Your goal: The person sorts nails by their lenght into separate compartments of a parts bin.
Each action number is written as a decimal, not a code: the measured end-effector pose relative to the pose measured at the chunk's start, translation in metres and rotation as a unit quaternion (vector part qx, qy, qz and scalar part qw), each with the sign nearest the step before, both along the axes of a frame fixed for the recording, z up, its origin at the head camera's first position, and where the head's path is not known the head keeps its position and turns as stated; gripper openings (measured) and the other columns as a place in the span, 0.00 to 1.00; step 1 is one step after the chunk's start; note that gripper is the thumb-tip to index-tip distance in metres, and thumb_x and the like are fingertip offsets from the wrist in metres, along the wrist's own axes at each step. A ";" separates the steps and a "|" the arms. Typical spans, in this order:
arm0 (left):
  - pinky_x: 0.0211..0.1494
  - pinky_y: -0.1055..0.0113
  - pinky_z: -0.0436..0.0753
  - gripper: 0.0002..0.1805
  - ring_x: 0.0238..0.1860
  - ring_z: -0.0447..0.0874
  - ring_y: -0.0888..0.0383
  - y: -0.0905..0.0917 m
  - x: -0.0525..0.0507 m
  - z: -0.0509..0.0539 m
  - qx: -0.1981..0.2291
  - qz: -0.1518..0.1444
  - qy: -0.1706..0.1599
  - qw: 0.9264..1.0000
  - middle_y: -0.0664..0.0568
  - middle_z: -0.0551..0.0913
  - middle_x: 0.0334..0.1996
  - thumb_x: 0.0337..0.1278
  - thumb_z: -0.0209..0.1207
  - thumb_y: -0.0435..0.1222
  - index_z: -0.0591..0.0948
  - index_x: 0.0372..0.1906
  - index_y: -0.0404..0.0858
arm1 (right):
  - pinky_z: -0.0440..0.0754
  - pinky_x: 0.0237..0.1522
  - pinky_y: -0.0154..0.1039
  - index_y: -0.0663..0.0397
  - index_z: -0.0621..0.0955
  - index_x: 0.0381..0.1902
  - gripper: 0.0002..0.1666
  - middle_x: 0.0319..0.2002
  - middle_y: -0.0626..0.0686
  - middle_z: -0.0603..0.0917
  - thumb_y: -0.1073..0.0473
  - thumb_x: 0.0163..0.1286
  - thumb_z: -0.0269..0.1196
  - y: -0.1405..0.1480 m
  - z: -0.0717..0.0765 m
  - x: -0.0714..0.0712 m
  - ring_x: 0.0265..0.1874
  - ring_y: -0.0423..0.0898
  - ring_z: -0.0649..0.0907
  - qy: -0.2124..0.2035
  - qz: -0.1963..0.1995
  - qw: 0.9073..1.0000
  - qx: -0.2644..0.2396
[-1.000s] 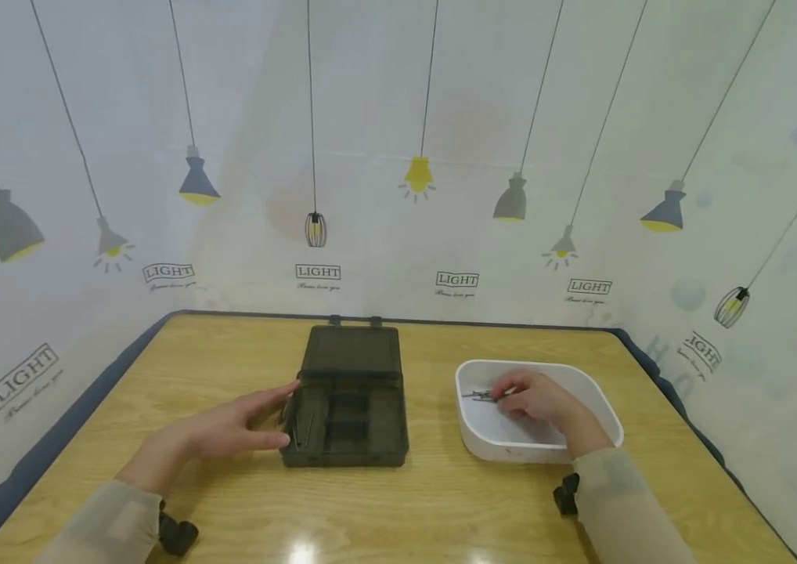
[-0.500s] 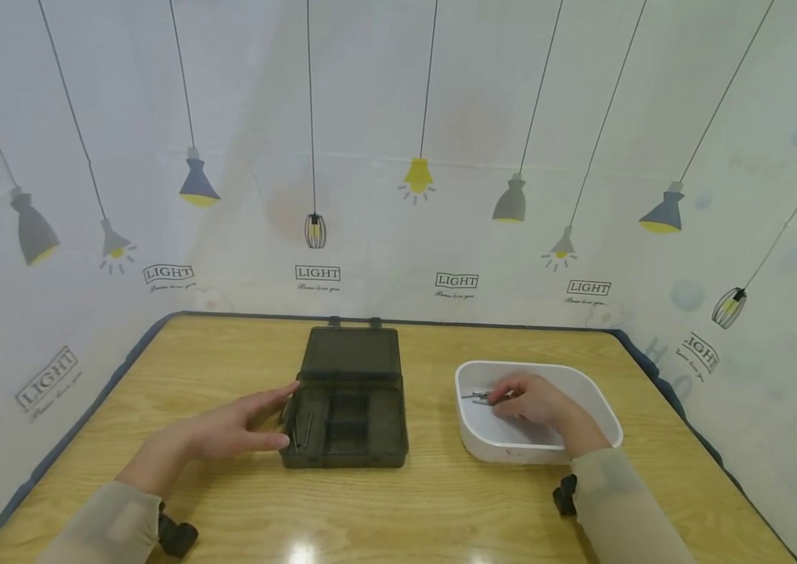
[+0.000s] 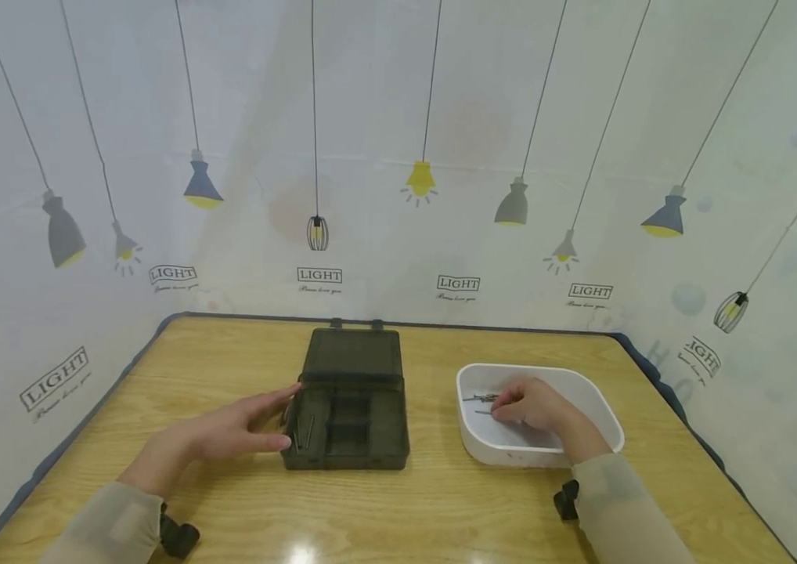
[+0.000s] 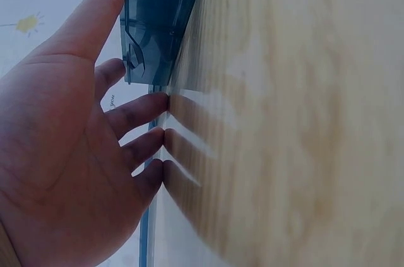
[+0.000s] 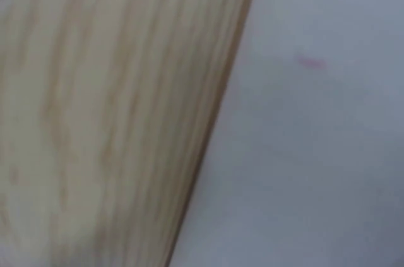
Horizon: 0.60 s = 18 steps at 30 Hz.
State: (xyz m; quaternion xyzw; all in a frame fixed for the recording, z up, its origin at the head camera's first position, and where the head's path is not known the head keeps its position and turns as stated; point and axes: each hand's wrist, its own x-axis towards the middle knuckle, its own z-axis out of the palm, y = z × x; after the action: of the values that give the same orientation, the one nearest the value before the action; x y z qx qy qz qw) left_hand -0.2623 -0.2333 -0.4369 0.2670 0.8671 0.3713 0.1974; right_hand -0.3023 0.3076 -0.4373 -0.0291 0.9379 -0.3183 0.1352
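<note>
A dark translucent box (image 3: 387, 423) lies with its lid (image 3: 351, 352) folded back; thin metal pieces (image 3: 310, 432) lie in its left compartment. My left hand (image 3: 229, 428) touches the box's left side with thumb and forefinger, fingers spread; in the left wrist view the hand (image 4: 63, 134) is beside the box (image 4: 161, 21), other fingertips on the table. Inside the white tray (image 3: 476, 450), my right hand (image 3: 535, 405) pinches a thin metal piece (image 3: 483, 412), beside a small pile of similar pieces (image 3: 481, 398). The right wrist view shows only the tray's wall (image 5: 303, 141) and table.
The wooden table (image 3: 370, 517) has a dark blue edge along the back and sides. Behind it hangs a pale backdrop (image 3: 370, 117) printed with lamps. A black wrist device (image 3: 178, 536) is on the left sleeve, another (image 3: 567, 500) on the right.
My right fingers have shifted slightly towards the near side of the tray, and a thin piece now stands apart from the pile at their tips. My left hand has stayed in place.
</note>
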 end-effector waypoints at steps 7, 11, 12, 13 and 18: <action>0.88 0.29 0.54 0.51 0.88 0.52 0.30 -0.001 0.000 -0.002 0.002 -0.005 -0.003 1.000 0.34 0.52 0.89 0.79 0.65 0.52 0.48 0.92 0.47 | 0.78 0.40 0.38 0.50 0.90 0.39 0.08 0.37 0.48 0.88 0.53 0.72 0.76 -0.003 0.000 0.000 0.39 0.47 0.81 -0.004 -0.001 1.000 0.011; 0.88 0.29 0.53 0.52 0.88 0.52 0.30 -0.001 0.000 -0.003 0.002 -0.003 -0.005 1.000 0.35 0.53 0.89 0.79 0.65 0.52 0.48 0.92 0.47 | 0.78 0.40 0.38 0.51 0.90 0.38 0.08 0.38 0.49 0.88 0.53 0.72 0.76 -0.002 -0.001 0.000 0.39 0.47 0.81 -0.005 0.005 1.000 0.006; 0.88 0.29 0.53 0.52 0.88 0.52 0.30 -0.001 0.000 -0.003 0.003 -0.003 -0.004 1.000 0.34 0.53 0.89 0.79 0.65 0.52 0.48 0.92 0.46 | 0.78 0.40 0.38 0.51 0.90 0.39 0.08 0.38 0.49 0.88 0.53 0.72 0.76 -0.001 -0.001 0.000 0.39 0.47 0.81 -0.003 0.007 1.000 0.004; 0.88 0.29 0.53 0.52 0.88 0.52 0.30 -0.001 -0.001 -0.003 0.003 -0.002 -0.005 1.000 0.34 0.53 0.89 0.79 0.65 0.52 0.48 0.92 0.47 | 0.78 0.40 0.38 0.51 0.90 0.39 0.08 0.39 0.49 0.88 0.53 0.72 0.75 0.000 -0.001 0.000 0.39 0.47 0.81 0.000 0.009 1.000 0.002; 0.88 0.28 0.53 0.51 0.88 0.53 0.30 -0.001 -0.001 -0.003 0.001 0.003 -0.004 1.000 0.34 0.54 0.89 0.79 0.65 0.52 0.49 0.92 0.48 | 0.79 0.42 0.39 0.50 0.90 0.42 0.08 0.41 0.49 0.88 0.52 0.74 0.74 0.003 0.003 -0.001 0.41 0.47 0.82 0.008 0.003 1.000 -0.007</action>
State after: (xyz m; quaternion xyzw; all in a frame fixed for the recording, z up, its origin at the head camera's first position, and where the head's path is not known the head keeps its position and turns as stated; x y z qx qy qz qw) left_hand -0.2634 -0.2344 -0.4398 0.2630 0.8668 0.3737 0.1998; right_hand -0.3033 0.3108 -0.4341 -0.0351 0.9364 -0.3246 0.1288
